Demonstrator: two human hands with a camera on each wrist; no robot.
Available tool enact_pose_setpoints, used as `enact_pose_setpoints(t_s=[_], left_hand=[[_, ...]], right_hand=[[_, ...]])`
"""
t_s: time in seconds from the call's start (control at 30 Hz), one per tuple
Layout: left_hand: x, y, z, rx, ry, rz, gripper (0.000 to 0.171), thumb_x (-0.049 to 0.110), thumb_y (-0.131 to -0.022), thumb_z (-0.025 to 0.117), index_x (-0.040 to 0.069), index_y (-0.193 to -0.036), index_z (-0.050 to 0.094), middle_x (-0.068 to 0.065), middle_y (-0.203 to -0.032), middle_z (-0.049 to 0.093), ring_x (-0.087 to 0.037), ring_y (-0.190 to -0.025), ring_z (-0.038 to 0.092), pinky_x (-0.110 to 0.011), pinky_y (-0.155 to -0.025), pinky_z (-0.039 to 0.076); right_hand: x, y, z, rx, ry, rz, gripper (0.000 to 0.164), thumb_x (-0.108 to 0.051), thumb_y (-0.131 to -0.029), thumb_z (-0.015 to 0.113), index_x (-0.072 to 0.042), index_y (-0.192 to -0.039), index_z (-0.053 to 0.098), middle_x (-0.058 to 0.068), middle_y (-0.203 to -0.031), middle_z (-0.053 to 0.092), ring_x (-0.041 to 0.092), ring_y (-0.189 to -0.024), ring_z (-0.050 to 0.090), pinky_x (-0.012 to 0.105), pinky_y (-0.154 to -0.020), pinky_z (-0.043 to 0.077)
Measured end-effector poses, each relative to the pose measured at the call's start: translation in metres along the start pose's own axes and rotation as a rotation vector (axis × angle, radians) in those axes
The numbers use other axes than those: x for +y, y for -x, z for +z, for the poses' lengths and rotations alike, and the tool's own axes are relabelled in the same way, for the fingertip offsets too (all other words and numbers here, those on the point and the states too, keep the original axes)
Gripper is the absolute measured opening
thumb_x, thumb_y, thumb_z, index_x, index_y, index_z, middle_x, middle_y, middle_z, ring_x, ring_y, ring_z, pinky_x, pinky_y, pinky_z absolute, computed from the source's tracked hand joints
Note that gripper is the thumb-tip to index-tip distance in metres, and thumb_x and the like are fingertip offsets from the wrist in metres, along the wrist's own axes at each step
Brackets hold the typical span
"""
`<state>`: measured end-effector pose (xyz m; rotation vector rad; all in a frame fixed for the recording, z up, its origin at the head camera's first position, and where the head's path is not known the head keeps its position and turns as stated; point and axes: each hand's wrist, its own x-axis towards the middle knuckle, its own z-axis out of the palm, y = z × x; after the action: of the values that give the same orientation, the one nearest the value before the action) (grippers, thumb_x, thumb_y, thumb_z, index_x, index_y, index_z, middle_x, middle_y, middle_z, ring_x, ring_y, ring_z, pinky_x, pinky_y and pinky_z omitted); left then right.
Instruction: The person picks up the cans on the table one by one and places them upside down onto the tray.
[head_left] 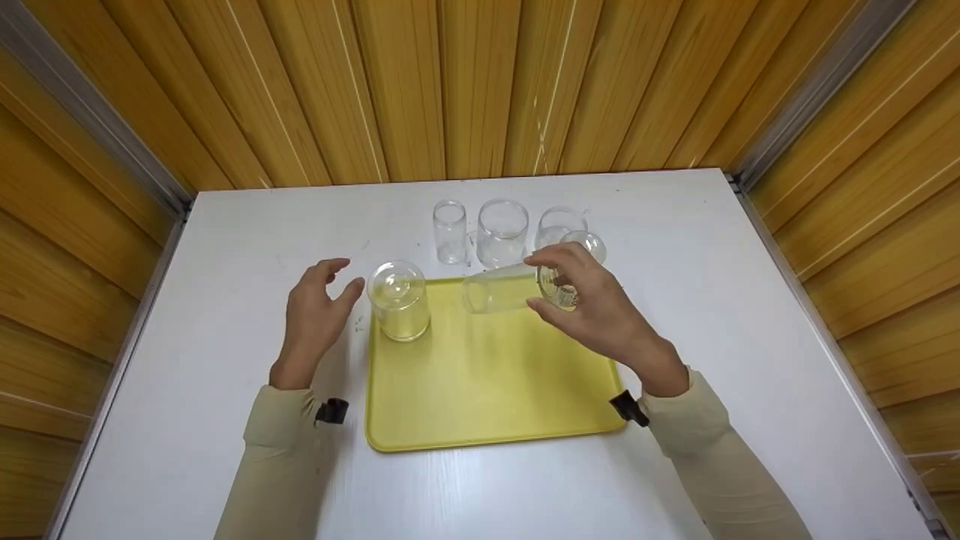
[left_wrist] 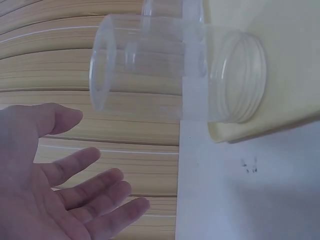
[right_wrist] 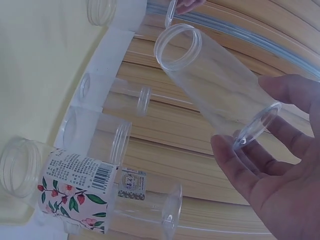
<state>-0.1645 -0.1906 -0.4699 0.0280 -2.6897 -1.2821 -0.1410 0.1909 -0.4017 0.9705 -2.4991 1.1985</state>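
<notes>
My right hand (head_left: 600,307) pinches a slim clear plastic jar (head_left: 502,291) by its base end, fingers and thumb around the rim. The jar lies tilted on its side in the air, its threaded mouth pointing left over the yellow tray (head_left: 487,405). To the left, my left hand (head_left: 311,322) hovers with loosely spread fingers and holds nothing. Beside it, a wider clear jar (left_wrist: 150,75) stands mouth down on the tray's back left corner. Close to the right hand is a jar with a floral label (right_wrist: 75,187), mouth down, mostly hidden behind that hand in the head view.
Behind the tray on the white table (head_left: 255,240) stand a narrow clear jar (head_left: 450,236), a wide clear jar (head_left: 502,229) and another clear jar (head_left: 559,220). Wood-patterned panels (head_left: 480,90) enclose the table at the back and sides.
</notes>
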Motion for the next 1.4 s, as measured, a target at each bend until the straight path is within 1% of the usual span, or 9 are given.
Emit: enact_pose_setpoints(t_s=[0.1,0.27,0.4,0.57,0.7,0.87,1.1,1.23,1.4], left_hand=[[-0.005,-0.004,0.003,-0.029,-0.055,-0.007,0.049,0.023,-0.105,0.065,-0.006,-0.144,0.058,-0.028,-0.145,0.058,-0.046,-0.136,0.053,-0.059,-0.111,0.044],[-0.012,-0.011,0.008,-0.072,-0.123,-0.029,0.050,0.024,-0.104,0.065,-0.005,-0.145,0.058,-0.028,-0.146,0.057,-0.045,-0.138,0.052,-0.059,-0.112,0.042],[-0.018,-0.015,0.010,-0.112,-0.127,-0.046,0.051,0.026,-0.105,0.065,-0.004,-0.146,0.057,-0.028,-0.147,0.056,-0.045,-0.139,0.051,-0.060,-0.113,0.042],[-0.024,-0.016,0.011,-0.162,-0.120,-0.080,0.053,0.027,-0.104,0.063,-0.003,-0.148,0.056,-0.029,-0.148,0.055,-0.046,-0.139,0.050,-0.060,-0.112,0.042],[-0.028,-0.017,0.014,-0.175,-0.142,-0.078,0.053,0.026,-0.104,0.063,-0.003,-0.148,0.056,-0.030,-0.148,0.055,-0.047,-0.138,0.051,-0.061,-0.111,0.042],[-0.035,-0.020,0.019,-0.186,-0.180,-0.079,0.052,0.025,-0.104,0.063,-0.003,-0.148,0.056,-0.030,-0.148,0.054,-0.047,-0.136,0.052,-0.060,-0.111,0.044],[-0.041,-0.022,0.025,-0.188,-0.223,-0.043,0.050,0.022,-0.102,0.062,-0.005,-0.144,0.059,-0.029,-0.136,0.061,-0.044,-0.124,0.059,-0.059,-0.101,0.050],[-0.043,-0.025,0.029,-0.198,-0.237,-0.040,0.050,0.026,-0.103,0.062,-0.004,-0.143,0.060,-0.028,-0.133,0.062,-0.043,-0.123,0.058,-0.058,-0.101,0.050],[-0.045,-0.029,0.034,-0.202,-0.267,-0.020,0.049,0.027,-0.105,0.061,-0.005,-0.142,0.061,-0.030,-0.135,0.062,-0.046,-0.125,0.058,-0.061,-0.102,0.049]], right_hand=[[-0.002,0.000,-0.002,-0.024,0.057,-0.014,0.049,0.000,-0.090,0.083,0.000,-0.134,0.063,0.013,-0.133,0.059,0.023,-0.114,0.062,0.042,-0.090,0.058],[-0.006,0.000,-0.005,-0.061,0.176,-0.035,0.047,0.001,-0.089,0.083,-0.002,-0.133,0.064,0.014,-0.133,0.059,0.028,-0.120,0.061,0.043,-0.097,0.055],[-0.010,0.001,-0.006,-0.097,0.265,-0.047,0.045,0.000,-0.091,0.081,-0.002,-0.132,0.064,0.017,-0.132,0.058,0.033,-0.123,0.060,0.044,-0.099,0.055],[-0.015,0.003,-0.008,-0.136,0.336,-0.057,0.045,0.002,-0.090,0.081,0.000,-0.131,0.063,0.019,-0.129,0.058,0.036,-0.120,0.060,0.044,-0.091,0.058],[-0.018,0.004,-0.009,-0.159,0.369,-0.056,0.046,0.005,-0.089,0.081,0.001,-0.131,0.063,0.020,-0.130,0.059,0.037,-0.120,0.059,0.042,-0.086,0.059],[-0.021,0.005,-0.008,-0.195,0.395,-0.035,0.047,0.006,-0.087,0.082,0.001,-0.130,0.063,0.020,-0.129,0.060,0.037,-0.120,0.059,0.044,-0.086,0.060],[-0.022,0.008,-0.008,-0.241,0.426,-0.005,0.045,0.007,-0.087,0.081,0.000,-0.128,0.065,0.017,-0.130,0.059,0.037,-0.120,0.058,0.045,-0.080,0.060],[-0.023,0.010,-0.009,-0.267,0.436,0.013,0.045,0.008,-0.087,0.080,0.001,-0.128,0.065,0.018,-0.129,0.058,0.038,-0.119,0.059,0.045,-0.077,0.060],[-0.024,0.015,-0.011,-0.302,0.434,0.060,0.044,0.010,-0.086,0.078,0.002,-0.128,0.066,0.020,-0.130,0.059,0.040,-0.119,0.059,0.048,-0.085,0.059]])
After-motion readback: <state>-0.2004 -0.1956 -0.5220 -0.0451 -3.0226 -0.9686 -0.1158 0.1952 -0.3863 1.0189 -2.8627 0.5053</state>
